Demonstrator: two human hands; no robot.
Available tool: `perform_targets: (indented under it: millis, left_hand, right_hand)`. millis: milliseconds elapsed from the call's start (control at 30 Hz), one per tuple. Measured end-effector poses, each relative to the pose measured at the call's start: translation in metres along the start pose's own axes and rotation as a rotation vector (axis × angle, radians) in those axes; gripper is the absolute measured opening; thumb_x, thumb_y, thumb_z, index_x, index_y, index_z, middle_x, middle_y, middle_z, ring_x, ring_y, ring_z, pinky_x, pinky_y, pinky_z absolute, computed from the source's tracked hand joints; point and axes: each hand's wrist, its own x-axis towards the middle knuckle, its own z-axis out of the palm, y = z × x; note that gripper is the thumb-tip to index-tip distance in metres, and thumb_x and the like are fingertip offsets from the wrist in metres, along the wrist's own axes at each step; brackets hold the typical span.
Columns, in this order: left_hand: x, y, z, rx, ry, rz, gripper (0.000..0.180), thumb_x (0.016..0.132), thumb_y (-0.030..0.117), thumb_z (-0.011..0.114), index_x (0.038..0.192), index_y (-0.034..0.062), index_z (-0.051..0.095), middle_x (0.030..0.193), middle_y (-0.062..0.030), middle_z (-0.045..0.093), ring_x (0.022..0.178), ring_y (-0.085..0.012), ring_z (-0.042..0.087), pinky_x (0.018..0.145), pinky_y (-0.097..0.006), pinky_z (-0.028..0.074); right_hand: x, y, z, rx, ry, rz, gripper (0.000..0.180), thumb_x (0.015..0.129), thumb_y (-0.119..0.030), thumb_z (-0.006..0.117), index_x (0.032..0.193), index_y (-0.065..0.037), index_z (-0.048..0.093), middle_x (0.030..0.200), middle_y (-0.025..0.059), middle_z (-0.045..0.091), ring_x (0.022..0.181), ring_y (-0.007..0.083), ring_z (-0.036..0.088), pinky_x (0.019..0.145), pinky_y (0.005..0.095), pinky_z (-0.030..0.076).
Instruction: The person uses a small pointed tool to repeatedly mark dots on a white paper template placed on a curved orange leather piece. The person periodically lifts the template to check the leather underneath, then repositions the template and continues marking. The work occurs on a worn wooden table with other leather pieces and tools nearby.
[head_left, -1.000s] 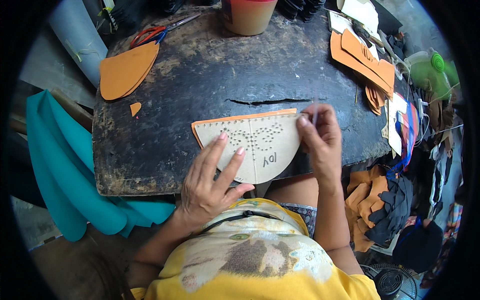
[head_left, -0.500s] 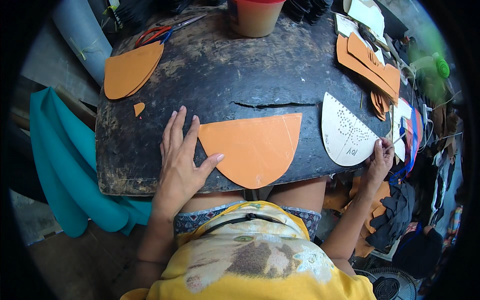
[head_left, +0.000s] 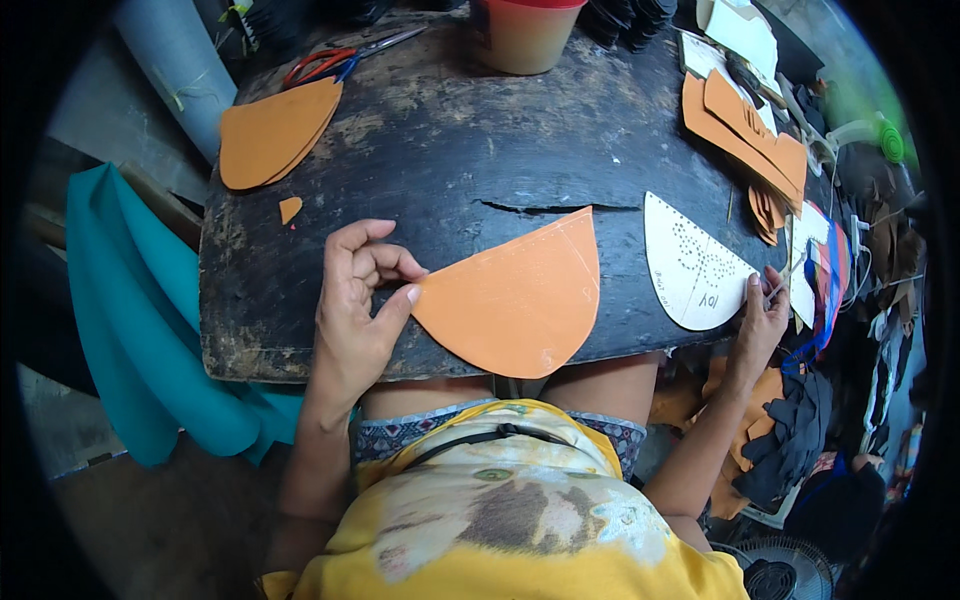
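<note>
An orange half-round leather piece (head_left: pixel 515 300) lies flat at the near edge of the dark worn board (head_left: pixel 480 150). My left hand (head_left: pixel 358 300) pinches its left tip between thumb and curled fingers. A white half-round paper pattern (head_left: pixel 692 265) with small punched holes rests at the board's right edge. My right hand (head_left: pixel 762 315) touches its lower right rim and grips a thin pen-like tool whose tip shows above the fingers.
A stack of orange pieces (head_left: pixel 272 132) and a small scrap (head_left: pixel 290 209) lie at the far left, red-handled scissors (head_left: pixel 335 58) behind them. A cup (head_left: pixel 525 32) stands at the back. More orange cut-outs (head_left: pixel 745 135) lie at the right. Teal cloth (head_left: pixel 140 320) hangs left.
My right hand lifted the white pattern off the orange piece and set it at the right. My left hand went from flat on the board to pinching the orange piece's left tip.
</note>
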Motion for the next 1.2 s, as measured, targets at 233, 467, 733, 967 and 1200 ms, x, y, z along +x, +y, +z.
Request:
perform_targets:
  millis: [233,467,733,967,1200]
  left_hand:
    - [-0.010,0.015,-0.004,0.733,-0.184,0.121,0.080,0.070,0.018,0.088,0.139,0.0010,0.053,0.147,-0.0168,0.045,0.135,-0.0359,0.044,0.111,-0.044,0.039]
    - [-0.017,0.004,-0.003,0.844,-0.252,0.163,0.079,0.072,0.036,0.086,0.136,0.0016,0.054,0.150,-0.0171,0.042,0.139,-0.0359,0.038,0.113,-0.049,0.031]
    - [0.014,0.009,-0.027,0.834,-0.341,0.357,0.068,0.075,0.034,0.083,0.131,0.0024,0.058,0.146,-0.0189,0.047,0.137,-0.0372,0.043,0.112,-0.048,0.035]
    - [0.101,-0.002,-0.145,1.214,0.084,0.201,0.059,0.087,0.025,0.075,0.138,0.0013,0.055,0.139,-0.0202,0.055,0.132,-0.0374,0.050,0.111,-0.043,0.040]
    - [0.121,-0.017,-0.185,1.073,0.005,0.170,0.046,0.088,0.012,0.073,0.131,-0.0004,0.061,0.129,-0.0204,0.064,0.117,-0.0336,0.063,0.101,-0.040,0.048]
  right_hand:
    - [-0.047,-0.067,0.024,0.022,-0.313,0.063,0.018,0.099,-0.012,0.064,0.110,0.002,0.069,0.091,0.0035,0.066,0.081,0.0089,0.057,0.074,0.0229,0.047]
    - [-0.097,-0.116,0.067,0.116,-0.753,0.351,0.039,0.096,-0.015,0.067,0.129,0.005,0.060,0.093,0.0041,0.066,0.064,0.0037,0.052,0.054,0.0193,0.040]
    - [-0.095,-0.116,0.073,0.384,-0.887,0.505,0.018,0.096,-0.020,0.069,0.104,-0.004,0.065,0.069,-0.0084,0.050,0.050,0.0010,0.037,0.044,0.0195,0.025]
    - [0.040,-0.084,0.031,0.762,-0.302,0.218,0.012,0.095,-0.005,0.066,0.104,-0.003,0.058,0.073,-0.0035,0.051,0.052,0.0033,0.039,0.044,0.0180,0.030]
    - [0.166,-0.052,0.018,0.729,-0.211,0.199,0.010,0.097,-0.007,0.063,0.100,0.000,0.057,0.072,-0.0018,0.050,0.052,0.0051,0.040,0.041,0.0203,0.029]
